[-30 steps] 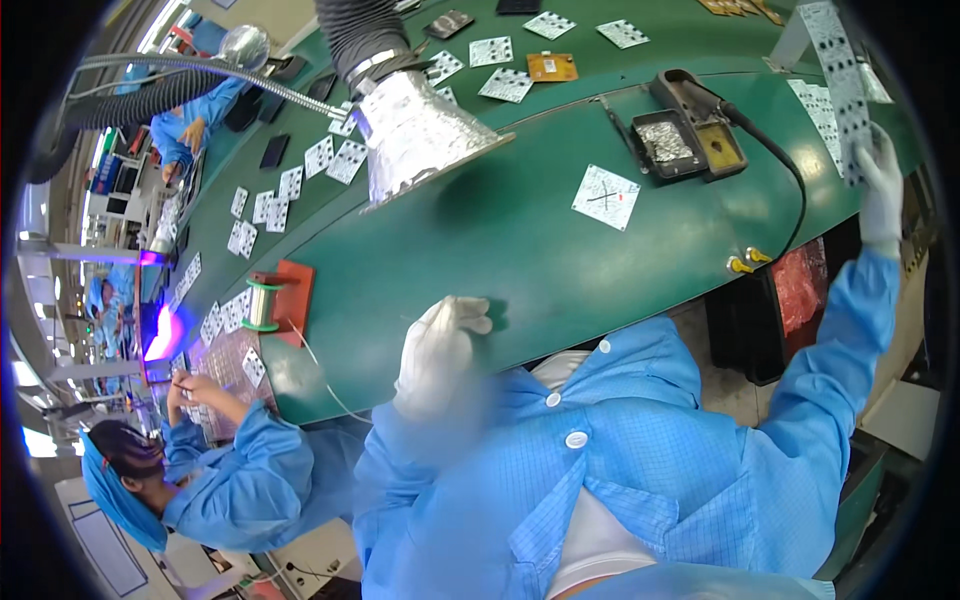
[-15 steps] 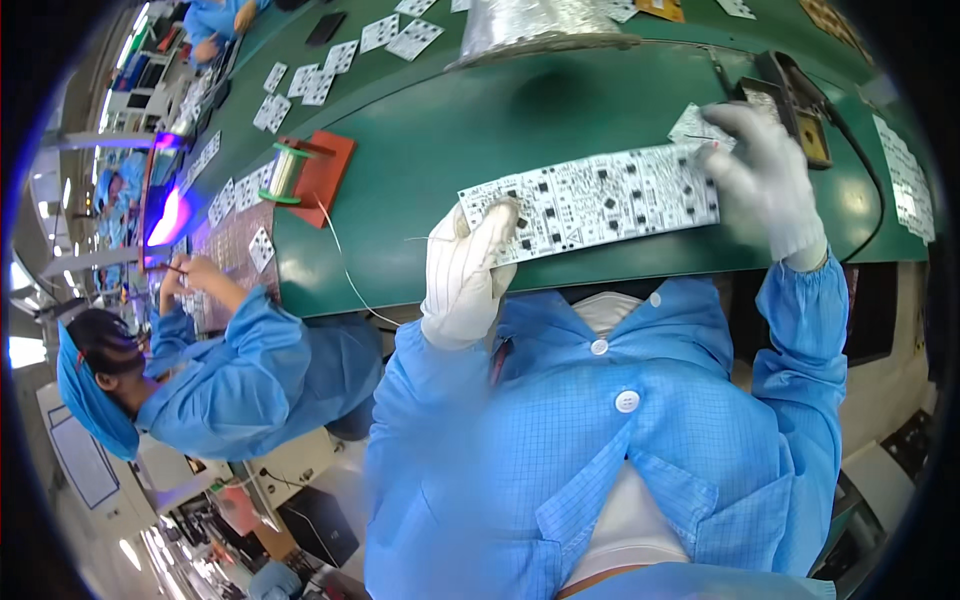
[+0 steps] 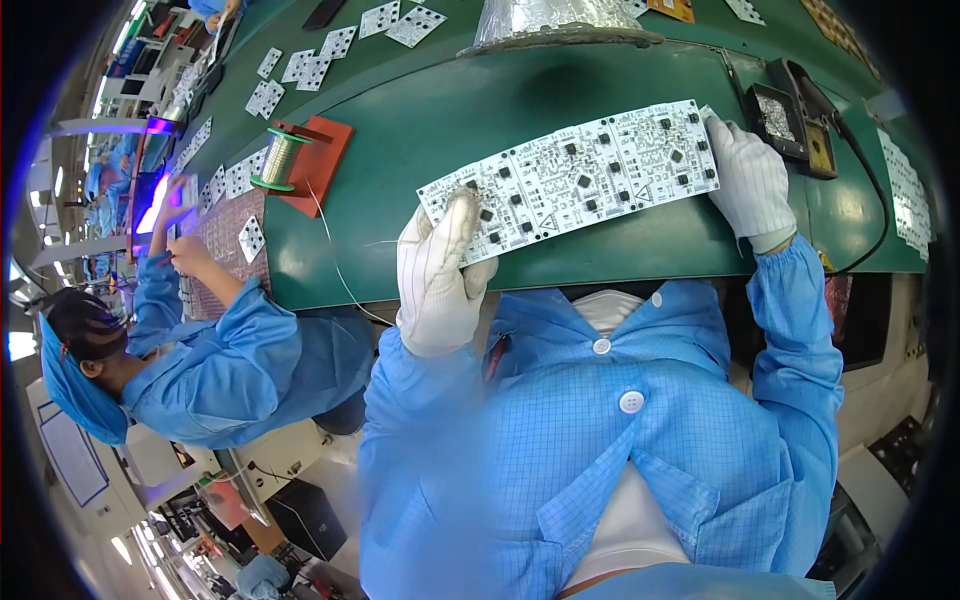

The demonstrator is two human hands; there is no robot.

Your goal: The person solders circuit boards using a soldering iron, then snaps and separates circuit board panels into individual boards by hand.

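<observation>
A long white circuit board panel (image 3: pixel 570 180) with rows of black components is held up above the green table, its right end higher than its left. My left hand (image 3: pixel 438 270), in a white glove, grips the left end, thumb on the face. A thin wire tip sticks out beside this hand; whether the hand holds it, I cannot tell. My right hand (image 3: pixel 752 185), also gloved, is closed on the right end, its fingers partly hidden behind the panel. A solder wire spool (image 3: pixel 281 160) on a red stand (image 3: pixel 317 165) sits to the left, its wire running toward my left forearm.
A soldering iron holder (image 3: pixel 800 115) with a black cable stands at the right, near more white boards (image 3: pixel 903 190). A foil-covered round duct (image 3: pixel 560 25) is at the back. Small boards (image 3: pixel 313 72) lie back left. A co-worker (image 3: pixel 190 350) in blue sits at left.
My right hand has come down from above the panel's right end to grip it there. The panel's right end has risen and its left end has shifted left with my left hand.
</observation>
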